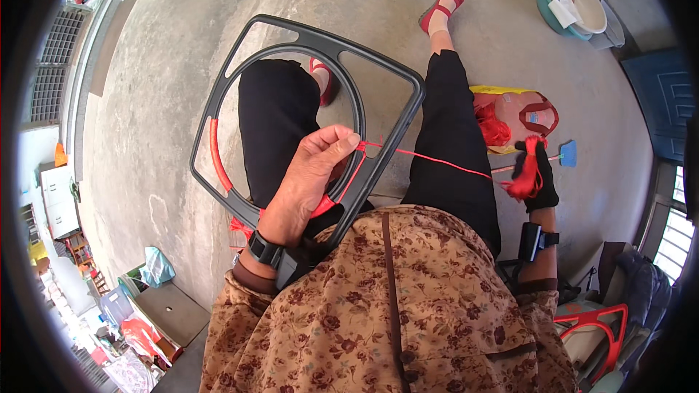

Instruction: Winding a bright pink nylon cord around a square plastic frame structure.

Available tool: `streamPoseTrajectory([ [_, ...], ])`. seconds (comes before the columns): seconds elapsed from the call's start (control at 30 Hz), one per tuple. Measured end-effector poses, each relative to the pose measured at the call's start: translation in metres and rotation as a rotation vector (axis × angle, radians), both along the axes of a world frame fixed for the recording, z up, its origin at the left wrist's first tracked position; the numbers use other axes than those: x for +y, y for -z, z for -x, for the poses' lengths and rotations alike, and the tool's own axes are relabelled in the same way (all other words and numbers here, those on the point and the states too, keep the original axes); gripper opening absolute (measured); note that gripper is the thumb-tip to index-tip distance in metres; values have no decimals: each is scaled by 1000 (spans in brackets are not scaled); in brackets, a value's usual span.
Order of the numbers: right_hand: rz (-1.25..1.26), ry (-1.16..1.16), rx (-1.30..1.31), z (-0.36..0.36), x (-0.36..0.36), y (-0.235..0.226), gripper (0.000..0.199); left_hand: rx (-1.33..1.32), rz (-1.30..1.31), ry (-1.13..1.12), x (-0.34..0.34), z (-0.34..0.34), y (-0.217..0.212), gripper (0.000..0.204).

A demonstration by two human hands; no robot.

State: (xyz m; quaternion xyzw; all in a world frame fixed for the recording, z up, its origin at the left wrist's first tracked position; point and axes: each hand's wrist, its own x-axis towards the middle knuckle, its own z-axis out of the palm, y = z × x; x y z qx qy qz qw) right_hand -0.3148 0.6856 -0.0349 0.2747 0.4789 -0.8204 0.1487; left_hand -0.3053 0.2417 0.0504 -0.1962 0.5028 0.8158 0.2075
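**Black frame gripped by the left hand, red cord drawn to the right**

The black plastic frame (pixel 309 120), a rounded square with a round opening, is held tilted over the person's knees. The left hand (pixel 309 178) is clenched on its rim at about 4 o'clock of the ring, thumb pressing red cord (pixel 437 160) against the edge. Red wrapping (pixel 215 156) covers the ring's inner edge at 9 o'clock and again near 5 o'clock under the palm. The cord runs taut toward 3 o'clock to the right hand (pixel 537 175), which wears a dark glove and is closed around a bundle of the red cord, well apart from the frame. A pink bag (pixel 520 113) with more red cord lies on the concrete floor (pixel 182 51) just beyond that hand. Bare floor lies from 9 to 12 o'clock; clutter lines the far edges.
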Motion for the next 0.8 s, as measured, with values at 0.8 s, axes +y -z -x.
streamPoseTrajectory([
  [0.8, -111, -716, 804, 45, -226, -31, 43, -10, -162, 165, 10, -3, -1, 22],
])
